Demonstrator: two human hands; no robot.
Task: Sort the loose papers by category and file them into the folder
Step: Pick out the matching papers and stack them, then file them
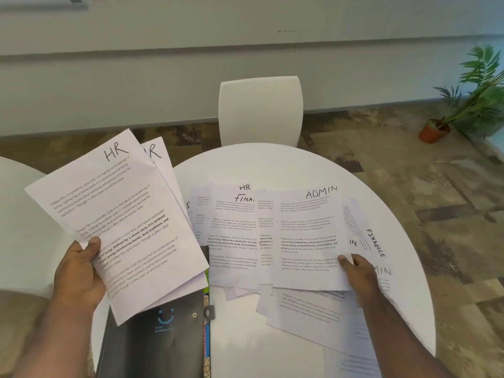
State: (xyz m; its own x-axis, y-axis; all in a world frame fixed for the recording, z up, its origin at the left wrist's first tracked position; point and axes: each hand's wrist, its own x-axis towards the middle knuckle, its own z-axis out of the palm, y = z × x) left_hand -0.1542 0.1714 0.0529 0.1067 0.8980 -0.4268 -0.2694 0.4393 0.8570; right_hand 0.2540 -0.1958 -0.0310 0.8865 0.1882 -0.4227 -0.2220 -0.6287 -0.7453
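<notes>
My left hand (pixel 79 271) grips two sheets marked HR (pixel 117 211), held up above the table's left side, thumb on top. Below them a black folder (pixel 155 339) with a blue smile logo lies at the table's near left. My right hand (pixel 360 274) pinches the lower right edge of a sheet marked ADMIN (pixel 308 238). That sheet lies on a loose spread of papers, among them one marked HR and FINANCE (pixel 234 227) and a turned sheet marked FINANCE (pixel 368 238) on the right. More papers (pixel 305 312) lie under my right forearm.
The round white table (pixel 272 165) bears everything. A white chair (pixel 260 110) stands behind it, and part of another white table (pixel 16 214) shows at the left. A potted plant (pixel 463 105) stands on the floor at far right.
</notes>
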